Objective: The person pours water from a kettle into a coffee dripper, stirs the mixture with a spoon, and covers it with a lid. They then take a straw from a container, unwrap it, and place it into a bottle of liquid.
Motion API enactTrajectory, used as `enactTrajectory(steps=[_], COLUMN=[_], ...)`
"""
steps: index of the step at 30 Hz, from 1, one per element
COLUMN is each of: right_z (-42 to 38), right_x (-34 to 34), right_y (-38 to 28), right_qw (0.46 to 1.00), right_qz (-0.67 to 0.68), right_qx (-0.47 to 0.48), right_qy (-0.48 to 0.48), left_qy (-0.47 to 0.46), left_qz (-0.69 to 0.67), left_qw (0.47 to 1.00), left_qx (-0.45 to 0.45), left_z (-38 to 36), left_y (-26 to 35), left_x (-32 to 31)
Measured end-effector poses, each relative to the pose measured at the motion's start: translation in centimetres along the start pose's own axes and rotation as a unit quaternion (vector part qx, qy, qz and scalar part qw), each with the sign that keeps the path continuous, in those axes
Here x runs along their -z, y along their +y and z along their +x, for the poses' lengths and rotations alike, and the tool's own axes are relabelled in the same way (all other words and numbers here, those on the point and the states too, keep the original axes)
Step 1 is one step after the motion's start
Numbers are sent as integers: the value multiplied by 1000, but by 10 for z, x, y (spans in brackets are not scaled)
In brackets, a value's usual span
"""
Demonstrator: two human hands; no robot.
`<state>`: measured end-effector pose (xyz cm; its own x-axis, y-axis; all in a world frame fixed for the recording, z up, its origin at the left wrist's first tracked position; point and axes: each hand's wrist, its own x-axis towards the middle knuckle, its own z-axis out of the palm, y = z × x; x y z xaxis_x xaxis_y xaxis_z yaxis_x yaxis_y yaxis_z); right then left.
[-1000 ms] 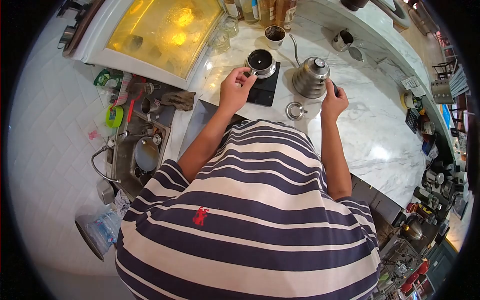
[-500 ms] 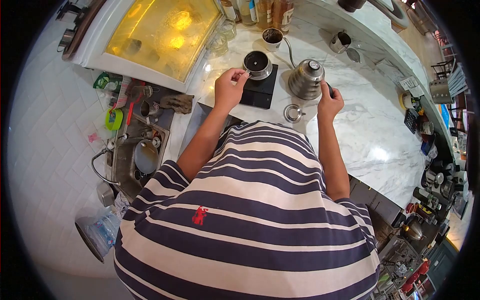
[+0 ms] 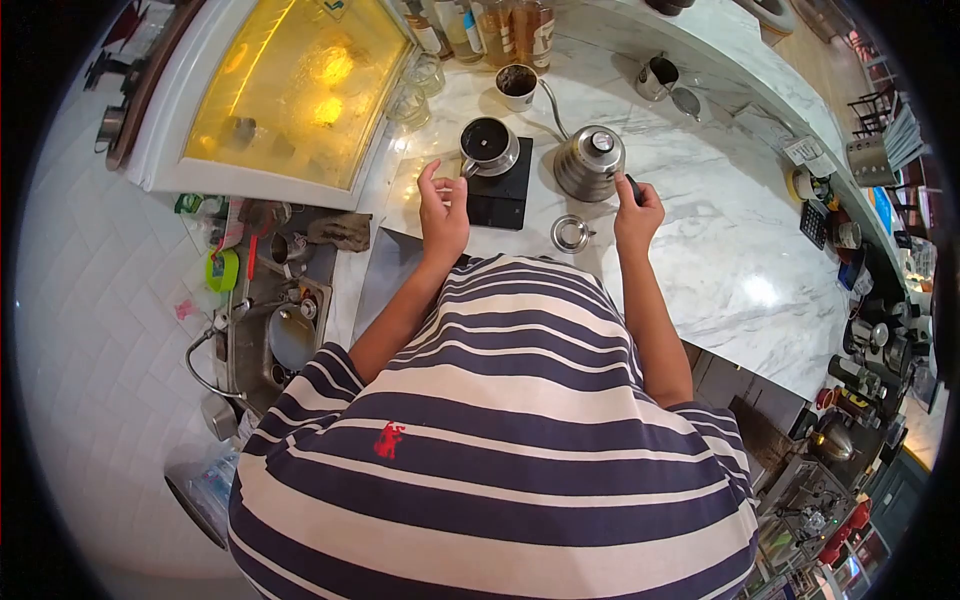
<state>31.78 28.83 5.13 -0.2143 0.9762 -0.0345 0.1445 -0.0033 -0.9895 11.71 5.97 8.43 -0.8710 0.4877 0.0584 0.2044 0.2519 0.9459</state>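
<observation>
My right hand [image 3: 639,212] is wrapped round the dark handle of a steel gooseneck kettle [image 3: 588,165], which rests upright on the marble counter. Its spout points away toward a paper cup [image 3: 517,88] with dark stuff inside. My left hand [image 3: 443,212] is raised with fingers apart beside a metal dripper [image 3: 489,146] holding dark grounds. The dripper sits over the far left part of a black scale [image 3: 498,198]. A small round metal piece [image 3: 571,234] lies on the counter in front of the kettle.
A yellow-lit cabinet [image 3: 290,100] stands at the left, with glasses [image 3: 408,106] and bottles [image 3: 530,38] beyond it. A sink [image 3: 292,335] is at the lower left. A metal pitcher [image 3: 657,78] stands toward the back right on the marble counter [image 3: 730,240].
My left hand has let go of the dripper's edge and its fingers have spread. The whole view has shifted slightly. My right hand still holds the kettle.
</observation>
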Motion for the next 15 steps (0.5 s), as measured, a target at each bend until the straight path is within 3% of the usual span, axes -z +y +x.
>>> enactTrajectory(steps=[10, 13, 15], right_z=[3, 16, 34], right_x=[6, 10, 22], right_y=[4, 5, 0], right_qw=[997, 1000, 997], right_qz=[-28, 3, -54], right_qx=[-55, -3, -49], right_qy=[-56, -26, -26], left_qy=[27, 35, 50], left_qz=[17, 12, 36], left_qw=[999, 999, 998], left_qx=[0, 8, 17], left_z=[10, 10, 5], left_y=[-13, -11, -8], left_x=[10, 5, 2])
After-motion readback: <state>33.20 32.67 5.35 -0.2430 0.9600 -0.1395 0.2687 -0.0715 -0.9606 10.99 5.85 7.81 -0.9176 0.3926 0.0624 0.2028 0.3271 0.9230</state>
